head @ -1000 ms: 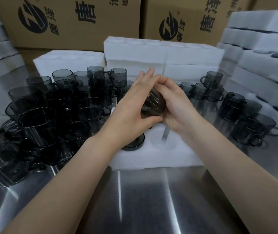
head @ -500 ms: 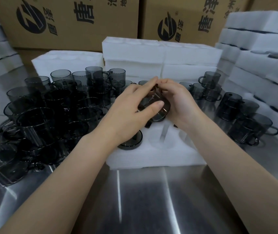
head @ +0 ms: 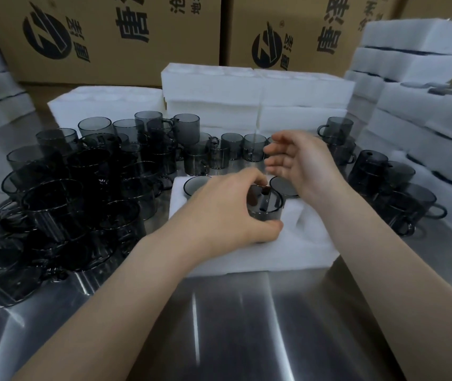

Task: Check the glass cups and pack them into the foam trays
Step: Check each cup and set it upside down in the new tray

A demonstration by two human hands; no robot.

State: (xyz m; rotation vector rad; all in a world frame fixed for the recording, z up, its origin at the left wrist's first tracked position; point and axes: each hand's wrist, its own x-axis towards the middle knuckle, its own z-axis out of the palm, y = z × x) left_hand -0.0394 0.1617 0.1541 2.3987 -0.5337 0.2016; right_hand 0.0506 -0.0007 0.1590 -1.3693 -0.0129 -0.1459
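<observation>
head view: left hand [head: 230, 213] grips a smoked glass cup [head: 265, 209] by rim and side, upright at a near pocket of the foam tray [head: 301, 248] on the bench [head: 246, 325]; cannot tell if fully seated. right hand [head: 303, 163] hovers above the tray, fingers loosely spread, holding nothing. two seated cups [head: 196, 185] in far pockets.

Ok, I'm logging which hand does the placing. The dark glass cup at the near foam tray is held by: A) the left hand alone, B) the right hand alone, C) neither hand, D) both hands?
A: the left hand grips the cup at the foam tray, while the right hand hovers open above, holding nothing.
</observation>
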